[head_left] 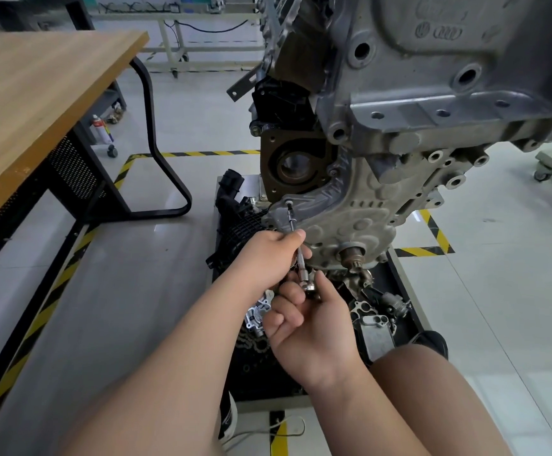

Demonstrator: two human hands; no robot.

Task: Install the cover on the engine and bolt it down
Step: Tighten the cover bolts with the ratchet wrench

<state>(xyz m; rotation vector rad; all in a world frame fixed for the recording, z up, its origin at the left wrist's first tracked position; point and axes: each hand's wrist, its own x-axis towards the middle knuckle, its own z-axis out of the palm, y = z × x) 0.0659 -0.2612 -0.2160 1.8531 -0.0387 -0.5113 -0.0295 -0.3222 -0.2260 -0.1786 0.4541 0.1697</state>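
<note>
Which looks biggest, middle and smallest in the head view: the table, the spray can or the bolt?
Largest: table.
Then: spray can.
Smallest: bolt.
The can sits farther from the camera than the bolt, yet still looks bigger.

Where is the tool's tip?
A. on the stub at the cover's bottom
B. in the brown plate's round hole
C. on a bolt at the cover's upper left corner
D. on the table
C: the tool runs up from the right hand and left hand to the bolt at the cover corner.
</note>
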